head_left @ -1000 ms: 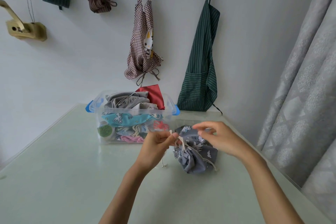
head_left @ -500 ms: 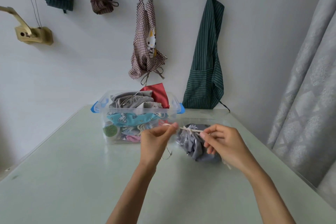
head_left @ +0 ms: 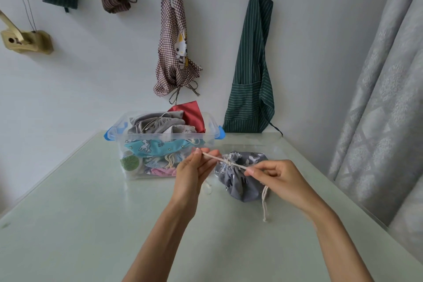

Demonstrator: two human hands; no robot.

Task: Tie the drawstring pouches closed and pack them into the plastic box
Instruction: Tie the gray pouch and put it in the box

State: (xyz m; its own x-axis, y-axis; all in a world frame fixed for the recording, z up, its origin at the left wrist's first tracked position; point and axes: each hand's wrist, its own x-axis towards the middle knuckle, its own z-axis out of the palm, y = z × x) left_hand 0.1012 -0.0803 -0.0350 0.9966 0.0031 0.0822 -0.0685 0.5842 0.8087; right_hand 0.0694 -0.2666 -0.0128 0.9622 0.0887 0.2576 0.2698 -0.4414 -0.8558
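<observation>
- The left hand (head_left: 194, 173) and right hand (head_left: 278, 177), at centre frame, each pinch an end of the cream drawstring (head_left: 211, 156).
- A second ago the cord hung slack; now it runs taut through a knot, so the grey pouch (head_left: 238, 181) looks nearly tied.
- The plastic box (head_left: 160, 144) sits just above and left, heaped full.
- Bare table (head_left: 68, 213) lies left; its edge runs close on the right.

no readable text, labels, brands, numbers or signs on anything in view
</observation>
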